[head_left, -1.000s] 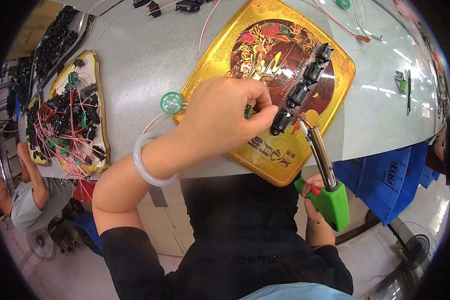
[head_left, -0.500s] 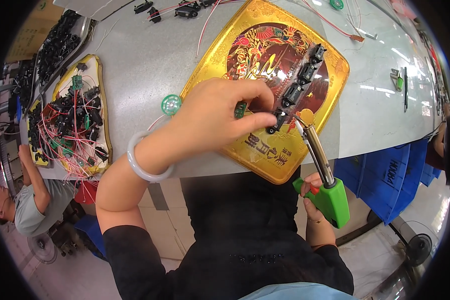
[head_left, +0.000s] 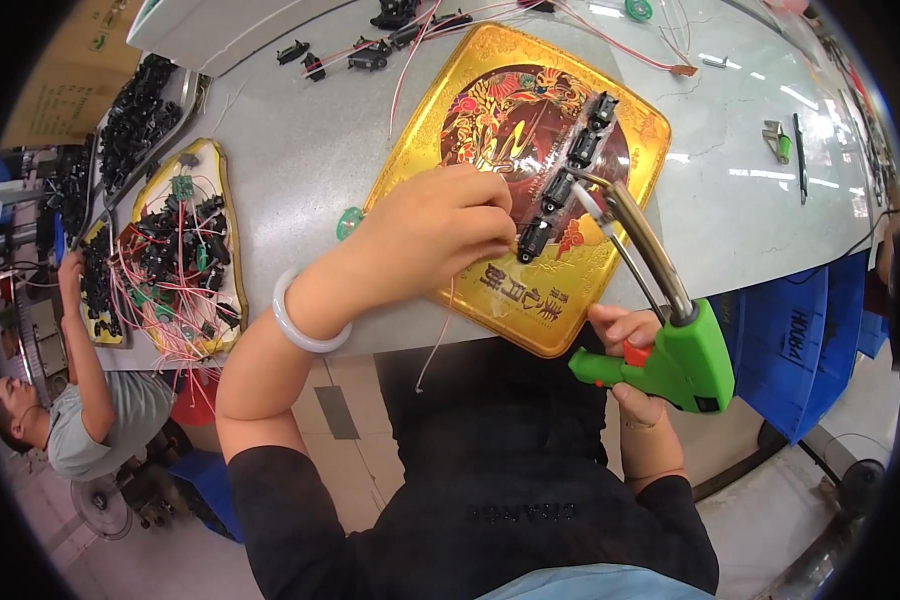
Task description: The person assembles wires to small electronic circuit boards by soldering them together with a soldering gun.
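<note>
A green soldering gun is in my right hand, fingers round its grip at the red trigger. Its bent metal tip and white-ended feed tube reach up-left to a row of small black plastic parts. That row lies on a gold tin lid with a dark red patterned middle. My left hand is over the lid's left side, fingers curled together beside the row's near end. What they hold is hidden. Below them dangles a thin wire. A green round part shows beside my left wrist.
On the left, a yellow-edged tray holds black parts, green boards and red-white wires. Behind it stands a metal tray of black parts. Blue crates are at the right. A co-worker sits at far left. Cutters lie far right.
The soldering gun has moved up-left, its tip now farther up the row of black parts. My left hand has shifted left and turned; the green board seen under it is now hidden.
</note>
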